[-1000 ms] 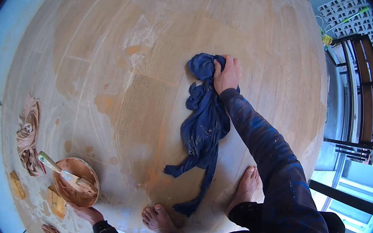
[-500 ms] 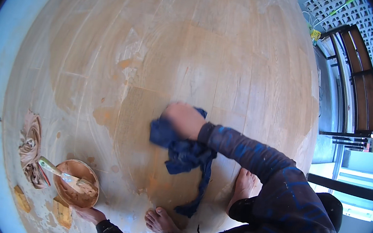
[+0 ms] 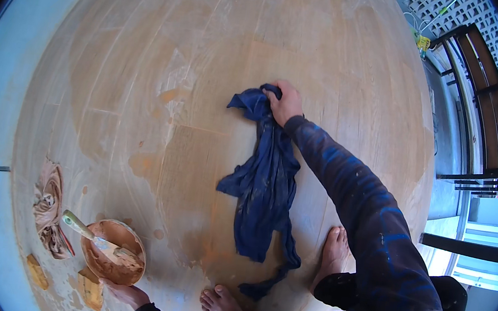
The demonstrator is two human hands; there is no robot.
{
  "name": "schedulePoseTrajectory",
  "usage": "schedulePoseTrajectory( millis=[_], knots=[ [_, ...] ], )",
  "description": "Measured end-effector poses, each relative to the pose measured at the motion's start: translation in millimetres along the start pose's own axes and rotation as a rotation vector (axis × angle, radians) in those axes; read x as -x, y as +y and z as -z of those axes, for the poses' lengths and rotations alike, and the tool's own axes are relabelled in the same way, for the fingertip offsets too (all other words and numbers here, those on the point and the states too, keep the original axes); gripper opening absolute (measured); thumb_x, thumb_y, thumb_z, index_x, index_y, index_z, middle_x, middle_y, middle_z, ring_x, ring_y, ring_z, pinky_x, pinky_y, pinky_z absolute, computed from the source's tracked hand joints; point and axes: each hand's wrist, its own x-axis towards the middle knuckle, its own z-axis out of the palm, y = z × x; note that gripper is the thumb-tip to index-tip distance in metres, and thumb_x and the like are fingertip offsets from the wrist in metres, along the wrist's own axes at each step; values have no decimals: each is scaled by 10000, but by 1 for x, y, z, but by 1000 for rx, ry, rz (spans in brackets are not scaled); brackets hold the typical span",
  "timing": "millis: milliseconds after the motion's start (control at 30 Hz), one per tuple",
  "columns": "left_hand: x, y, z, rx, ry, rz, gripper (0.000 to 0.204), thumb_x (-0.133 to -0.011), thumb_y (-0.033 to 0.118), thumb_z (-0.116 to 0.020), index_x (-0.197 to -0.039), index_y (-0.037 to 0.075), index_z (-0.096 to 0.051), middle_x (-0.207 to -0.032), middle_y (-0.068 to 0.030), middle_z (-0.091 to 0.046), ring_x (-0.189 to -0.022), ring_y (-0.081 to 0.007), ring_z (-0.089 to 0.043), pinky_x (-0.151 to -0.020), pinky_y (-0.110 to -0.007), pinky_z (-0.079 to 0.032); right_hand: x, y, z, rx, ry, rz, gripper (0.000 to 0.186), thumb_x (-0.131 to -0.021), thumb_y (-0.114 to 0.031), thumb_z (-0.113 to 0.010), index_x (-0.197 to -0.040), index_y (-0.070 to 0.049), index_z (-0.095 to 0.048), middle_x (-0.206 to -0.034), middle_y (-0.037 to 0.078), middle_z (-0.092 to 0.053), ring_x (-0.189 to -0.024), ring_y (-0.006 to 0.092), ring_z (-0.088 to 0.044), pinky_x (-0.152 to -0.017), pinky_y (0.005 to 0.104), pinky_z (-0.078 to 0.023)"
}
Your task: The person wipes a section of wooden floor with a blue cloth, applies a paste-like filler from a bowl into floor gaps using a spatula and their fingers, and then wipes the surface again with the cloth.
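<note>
A dark blue cloth [image 3: 268, 176] hangs stretched from my right hand [image 3: 287, 103], whose fingers are closed on its upper end. Its lower end trails toward my feet on the wood-plank floor. At the lower left, my left hand [image 3: 126, 294] grips the near rim of a round bowl [image 3: 93, 259] smeared with brownish-pink paste. Inside the bowl lies a putty knife [image 3: 105, 245], paste on its blade, with its pale green handle leaning out over the left rim. Part of my left hand's fingers is hidden by the bowl.
Left of the bowl lies a crumpled, paste-stained pinkish cloth [image 3: 53, 207]. Two yellowish blocks [image 3: 90, 291] [image 3: 37, 271] sit nearby. My bare feet [image 3: 221, 303] rest close to the blue cloth. Orange-brown smears mark the floor [image 3: 333, 61]. A dark-framed bench-like piece [image 3: 483, 90] stands at the right.
My right hand has moved away from me and slightly right, drawing the bunched blue cloth out into a long hanging shape. My left hand stays at the bowl; the view has shifted a little.
</note>
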Motion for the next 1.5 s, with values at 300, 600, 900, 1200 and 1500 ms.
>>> schedulePoseTrajectory(
  millis=[300,600,900,1200,1500],
  knots=[
    [-5,23,-24,-153,41,-63,924,-1094,666,-394,-1534,-148,-398,-1593,-322,-409,-1420,-387,-501,-1231,-490,-395,71,-36,-8,-67,-429,215,221,-829,-49,-790,-1040,-60,-727,-1029,160,-703,-1068,403,-655,-958,475,-539],
    [-1,15,1,-170,-56,-82,901,-1109,652,-356,-1616,-91,-320,-1663,-281,-341,-1479,-382,-450,-1255,-494,-375,-24,7,-24,101,-53,186,178,-848,-82,-775,-1012,-35,-724,-978,209,-705,-956,435,-689,-860,474,-561],
    [14,31,-12,-95,-60,-95,882,-1114,626,-377,-1620,-94,-318,-1673,-265,-337,-1502,-376,-426,-1271,-485,-358,-23,2,-16,124,-82,87,139,-878,-117,-750,-999,-52,-734,-995,215,-729,-1015,429,-691,-911,501,-554],
    [15,32,-23,79,-93,-51,869,-1112,615,-413,-1611,-92,-330,-1673,-260,-346,-1501,-358,-435,-1272,-478,-348,242,-126,-10,-258,-637,462,227,-747,-83,-751,-955,-83,-659,-970,104,-634,-974,352,-608,-842,464,-518],
    [10,24,-38,-11,-282,-87,820,-1125,575,-426,-1621,-70,-327,-1681,-223,-358,-1498,-341,-440,-1264,-456,-349,282,-176,49,-258,-748,286,627,-954,-370,-772,-1475,-85,-571,-1291,151,-663,-1205,326,-628,-984,378,-501]
  ],
)
